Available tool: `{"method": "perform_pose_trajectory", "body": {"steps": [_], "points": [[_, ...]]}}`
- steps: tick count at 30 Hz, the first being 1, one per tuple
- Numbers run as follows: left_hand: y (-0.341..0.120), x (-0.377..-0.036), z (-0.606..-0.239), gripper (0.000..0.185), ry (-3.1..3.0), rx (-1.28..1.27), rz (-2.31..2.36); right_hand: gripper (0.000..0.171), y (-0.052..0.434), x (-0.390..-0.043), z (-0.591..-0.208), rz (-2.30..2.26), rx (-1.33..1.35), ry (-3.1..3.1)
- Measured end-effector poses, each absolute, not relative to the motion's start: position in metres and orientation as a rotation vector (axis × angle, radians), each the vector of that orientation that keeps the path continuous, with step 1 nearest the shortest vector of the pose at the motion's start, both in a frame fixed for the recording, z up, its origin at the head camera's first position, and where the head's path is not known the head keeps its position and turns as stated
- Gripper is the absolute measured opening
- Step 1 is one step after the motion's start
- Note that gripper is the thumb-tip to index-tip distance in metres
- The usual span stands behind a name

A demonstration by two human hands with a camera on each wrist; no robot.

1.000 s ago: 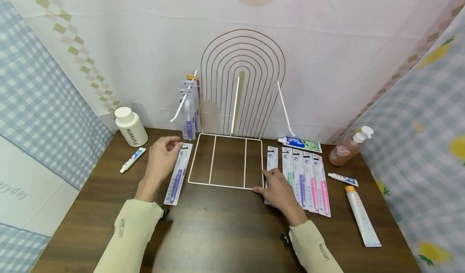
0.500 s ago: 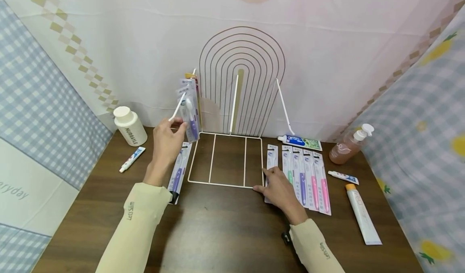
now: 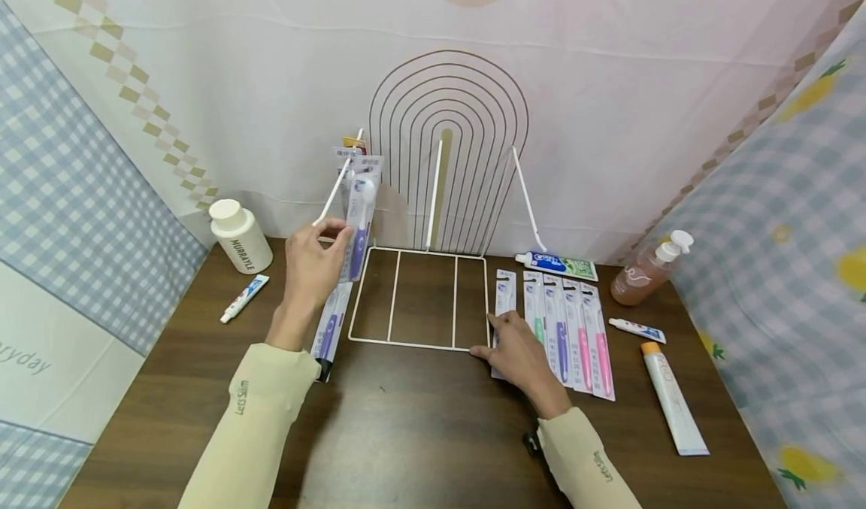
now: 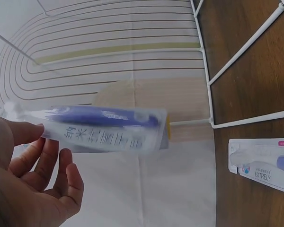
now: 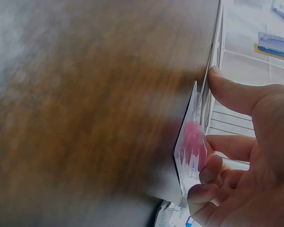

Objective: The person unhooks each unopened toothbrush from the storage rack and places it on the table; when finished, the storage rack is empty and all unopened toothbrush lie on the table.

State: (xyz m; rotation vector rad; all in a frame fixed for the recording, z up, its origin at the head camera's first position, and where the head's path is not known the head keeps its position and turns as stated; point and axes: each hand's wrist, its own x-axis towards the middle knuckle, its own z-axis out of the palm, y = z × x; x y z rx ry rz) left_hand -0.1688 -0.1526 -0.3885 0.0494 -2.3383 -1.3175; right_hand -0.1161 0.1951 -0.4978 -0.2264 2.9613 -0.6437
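My left hand [image 3: 314,265] pinches the edge of a packaged purple toothbrush [image 3: 361,208] between thumb and fingers. In the left wrist view this toothbrush pack [image 4: 104,130] is slightly blurred and lies sideways across the picture. It stands tilted to the right of the rack's left hook [image 3: 334,187]. Another purple pack and a yellow-topped one [image 3: 354,144] hang behind it. My right hand [image 3: 521,355] grips the right front corner of the white wire rack [image 3: 410,344], thumb at the front bar and forefinger at the side bar. That hand partly covers a packaged toothbrush [image 3: 505,287].
Under my left wrist lies another purple toothbrush pack [image 3: 329,328]. Several packs, including a pink one [image 3: 598,343], lie in a row at right. Toothpaste tubes [image 3: 674,400], a pump bottle [image 3: 643,272] and a white bottle [image 3: 241,238] surround them. Middle [image 3: 434,201] and right hooks [image 3: 528,197] jut forward.
My left hand has risen from over the table to the left hook and taken hold of the front purple toothbrush pack, which has shifted right and tilted. The right hand stays at the rack corner.
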Motion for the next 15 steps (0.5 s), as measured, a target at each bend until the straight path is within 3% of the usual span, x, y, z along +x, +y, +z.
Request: {"method": "perform_pose_trajectory", "body": {"steps": [15], "points": [[-0.151,-0.153,-0.413,0.022,-2.447,0.074,-1.384,0.080,0.195,-0.116,-0.497,-0.653,-0.226,2.964]]}}
